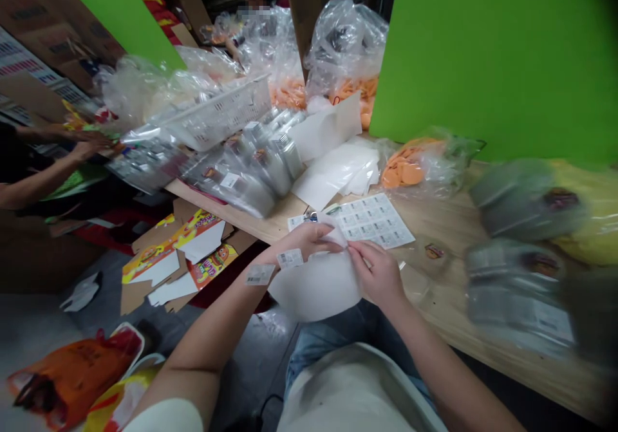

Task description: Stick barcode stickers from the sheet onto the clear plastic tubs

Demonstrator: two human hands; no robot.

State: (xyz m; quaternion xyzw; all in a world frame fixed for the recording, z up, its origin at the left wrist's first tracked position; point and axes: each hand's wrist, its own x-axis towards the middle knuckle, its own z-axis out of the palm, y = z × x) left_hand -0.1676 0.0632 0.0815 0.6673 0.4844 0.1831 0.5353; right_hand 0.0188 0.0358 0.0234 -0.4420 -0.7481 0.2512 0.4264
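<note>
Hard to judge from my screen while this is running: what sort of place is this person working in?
Probably a small packing or labelling workshop. A sheet of printed labels lies on a wooden bench, clear bags of silver packets are heaped beside it, and flattened printed cartons lie below the bench.

Matt paper sheet (313,287), glossy plastic bags (345,46)

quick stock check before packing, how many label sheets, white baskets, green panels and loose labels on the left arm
label sheets: 1
white slotted plastic baskets: 1
green panels: 2
loose labels on the left forearm: 2
total: 6
</note>
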